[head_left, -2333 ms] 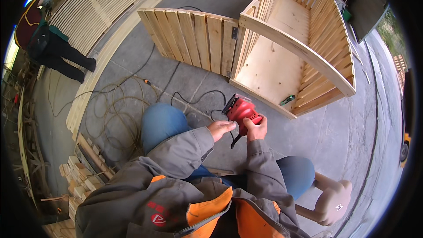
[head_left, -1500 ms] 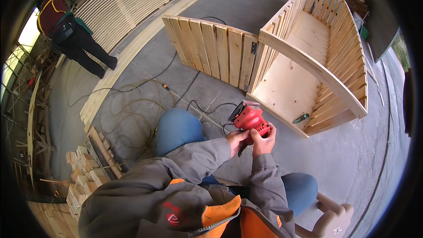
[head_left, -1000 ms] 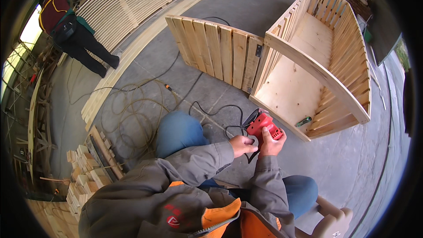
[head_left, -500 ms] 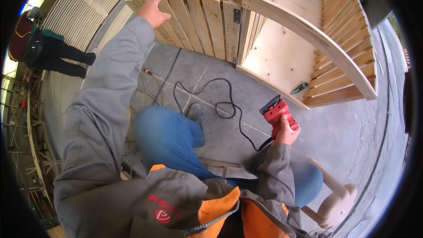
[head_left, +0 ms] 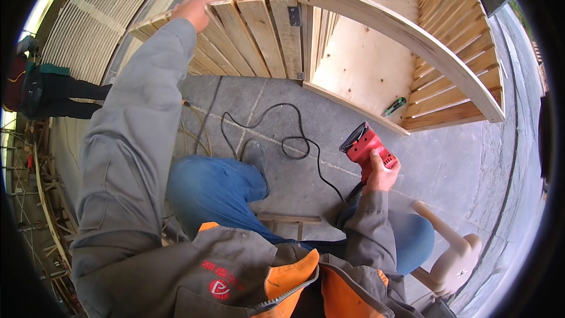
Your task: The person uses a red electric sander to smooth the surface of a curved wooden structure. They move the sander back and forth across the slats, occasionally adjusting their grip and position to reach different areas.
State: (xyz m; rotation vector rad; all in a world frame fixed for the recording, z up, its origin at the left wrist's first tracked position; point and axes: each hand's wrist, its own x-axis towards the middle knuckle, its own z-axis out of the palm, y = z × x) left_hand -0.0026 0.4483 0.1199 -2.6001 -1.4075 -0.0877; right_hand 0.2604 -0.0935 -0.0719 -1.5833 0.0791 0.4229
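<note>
My left hand point(head_left: 193, 12) is closed over the top edge of a slatted wooden door point(head_left: 254, 30), which is swung out to the left. A dark hinge point(head_left: 294, 16) joins this door to a large wooden crate point(head_left: 353, 79) with slatted sides and a curved front rail. In my right hand point(head_left: 382, 174) is a red electric sander point(head_left: 366, 148), held above the floor in front of the crate, its dark pad side turned up and left. A green-handled tool point(head_left: 394, 106) lies inside the crate near its front edge; its exact kind is unclear.
The sander's black cord point(head_left: 301, 123) loops over the grey floor, and a yellowish hose point(head_left: 197, 132) lies left of it. A beige stool-like object point(head_left: 456, 262) stands at lower right. Another person point(head_left: 53, 91) stands far left by stacked slatted panels point(head_left: 112, 9).
My left hand has gone from spread fingers to closed over the door's top edge, and the door has swung somewhat. The sander remains in my right hand, tilted slightly more. The view has shifted.
</note>
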